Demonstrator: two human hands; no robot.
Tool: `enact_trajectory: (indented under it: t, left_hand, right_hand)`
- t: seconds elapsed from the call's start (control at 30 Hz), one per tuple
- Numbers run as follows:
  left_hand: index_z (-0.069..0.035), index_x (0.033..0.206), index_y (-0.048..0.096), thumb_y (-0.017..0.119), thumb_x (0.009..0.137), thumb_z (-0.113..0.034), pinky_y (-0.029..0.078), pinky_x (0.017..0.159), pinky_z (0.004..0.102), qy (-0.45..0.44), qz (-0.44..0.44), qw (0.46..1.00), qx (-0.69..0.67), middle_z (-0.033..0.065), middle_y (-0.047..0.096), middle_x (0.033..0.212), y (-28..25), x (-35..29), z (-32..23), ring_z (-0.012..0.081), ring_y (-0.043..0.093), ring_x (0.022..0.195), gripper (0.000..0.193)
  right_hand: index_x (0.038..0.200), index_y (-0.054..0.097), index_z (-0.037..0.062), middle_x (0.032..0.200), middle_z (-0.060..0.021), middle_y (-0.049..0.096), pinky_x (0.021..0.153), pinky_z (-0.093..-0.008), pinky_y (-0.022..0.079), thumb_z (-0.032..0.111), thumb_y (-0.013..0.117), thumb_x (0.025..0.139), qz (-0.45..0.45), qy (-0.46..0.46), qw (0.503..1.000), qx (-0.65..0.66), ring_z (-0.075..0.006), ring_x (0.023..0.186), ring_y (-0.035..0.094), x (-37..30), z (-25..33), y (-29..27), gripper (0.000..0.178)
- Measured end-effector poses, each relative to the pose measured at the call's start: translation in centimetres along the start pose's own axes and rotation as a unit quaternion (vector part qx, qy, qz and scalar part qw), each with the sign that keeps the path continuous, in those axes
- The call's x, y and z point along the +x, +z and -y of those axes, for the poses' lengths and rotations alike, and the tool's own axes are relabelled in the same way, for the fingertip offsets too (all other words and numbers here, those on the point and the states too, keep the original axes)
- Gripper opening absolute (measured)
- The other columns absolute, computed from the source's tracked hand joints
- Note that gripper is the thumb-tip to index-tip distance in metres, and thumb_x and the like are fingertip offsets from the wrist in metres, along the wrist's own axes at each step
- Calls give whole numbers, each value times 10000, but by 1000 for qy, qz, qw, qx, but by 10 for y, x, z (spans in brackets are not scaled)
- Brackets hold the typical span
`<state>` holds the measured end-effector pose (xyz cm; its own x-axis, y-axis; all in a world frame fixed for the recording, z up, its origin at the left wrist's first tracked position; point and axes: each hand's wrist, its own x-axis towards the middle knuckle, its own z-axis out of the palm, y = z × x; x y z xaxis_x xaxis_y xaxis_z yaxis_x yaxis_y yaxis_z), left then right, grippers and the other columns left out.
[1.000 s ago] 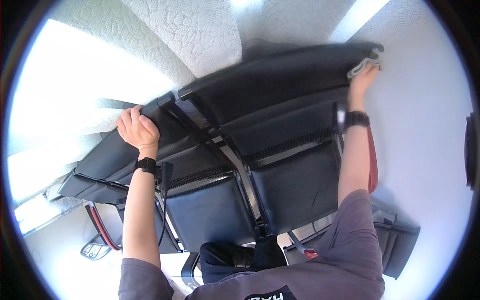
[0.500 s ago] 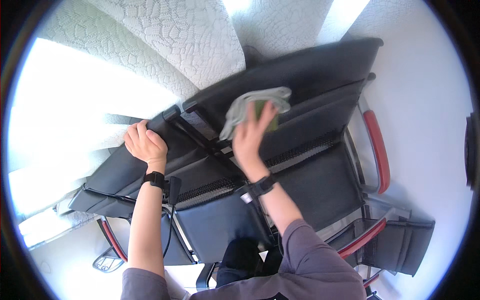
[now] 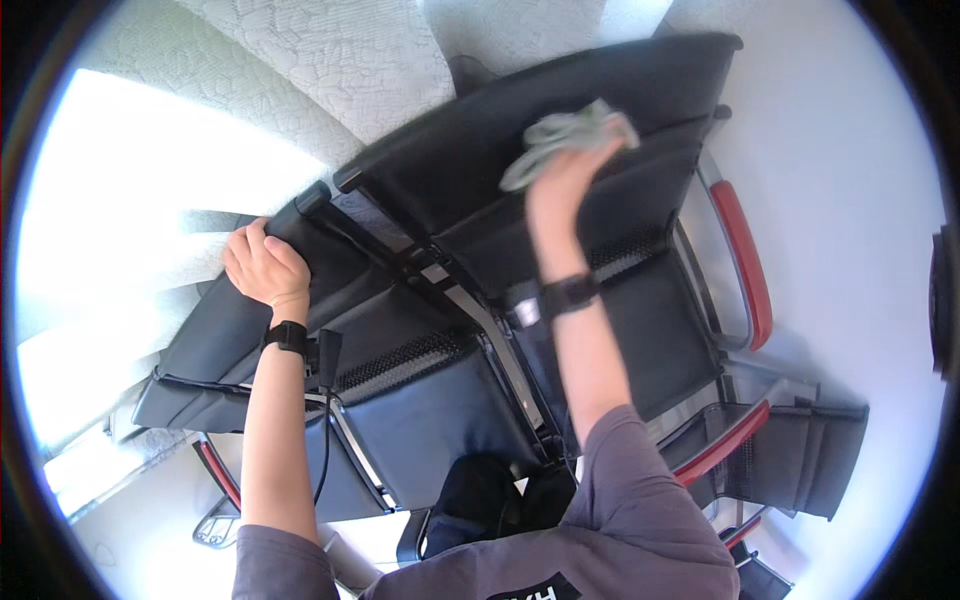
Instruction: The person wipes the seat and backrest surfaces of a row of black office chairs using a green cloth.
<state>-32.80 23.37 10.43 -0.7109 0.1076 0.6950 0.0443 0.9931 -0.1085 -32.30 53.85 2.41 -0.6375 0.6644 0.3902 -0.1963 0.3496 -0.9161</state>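
Note:
My right hand (image 3: 572, 180) presses a crumpled grey-green cloth (image 3: 560, 140) against the black backrest (image 3: 440, 140) of the right-hand seat; motion blurs the fingers and cloth. Over the top edge of the neighbouring backrest (image 3: 345, 270) on the left, my left hand (image 3: 268, 268) is curled, gripping that edge. Both wrists wear black bands. A dark, wedge-shaped piece with a cord (image 3: 328, 362) hangs beside the left wrist.
Joined black seats with perforated strips include this seat pad (image 3: 430, 425). A red armrest (image 3: 742, 262) stands at the right, near a white wall (image 3: 840, 240). Pale patterned curtains (image 3: 330, 60) hang behind the backrests. Another dark seat (image 3: 800, 460) lies at lower right.
My right hand and the cloth have moved up and to the right across the backrest. The left hand keeps its hold on the edge while the whole view has shifted slightly.

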Motion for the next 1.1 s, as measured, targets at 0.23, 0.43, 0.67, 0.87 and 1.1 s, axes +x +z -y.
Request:
enact_trajectory:
  t: [0.23,0.43,0.67,0.87,1.1]
  left_hand:
    - [-84,882,582,351,767,-251,358,770,376,8,-7,1000,-4,84,509,891,-1,0,3,287,460,847,308]
    - [-76,889,576,320,795,-262,353,781,382,0,7,1000,0,95,508,900,-1,-2,3,295,460,859,330]
    - [-91,857,596,365,763,-270,357,752,370,9,-18,1000,2,69,514,877,-1,0,6,273,463,841,307]
    - [-97,861,595,364,766,-263,359,754,367,8,-16,1000,3,64,516,881,0,-1,5,271,464,841,301]
    - [-109,862,598,376,760,-252,358,760,364,13,-18,1000,5,57,516,886,-1,0,4,268,466,846,283]
  right_hand:
    - [1332,197,-20,1358,-335,71,1037,-401,173,170,347,909,-37,-31,990,-131,-441,1263,157,72,-36,-52,487]
    - [1333,230,-4,1183,-272,320,920,-398,280,119,457,852,-55,1,920,-389,-331,1053,368,31,-11,-40,547]
    - [909,411,-34,1026,-210,422,824,-324,361,167,503,868,-124,163,973,110,-249,917,457,28,18,-35,224]
    - [912,454,-70,1040,-218,408,894,-378,311,244,476,884,-62,80,995,3,-308,979,418,18,-2,-36,316]
    - [1057,368,-164,1084,-287,350,903,-411,299,309,705,703,-50,90,988,-112,-388,1014,375,30,10,-24,680]
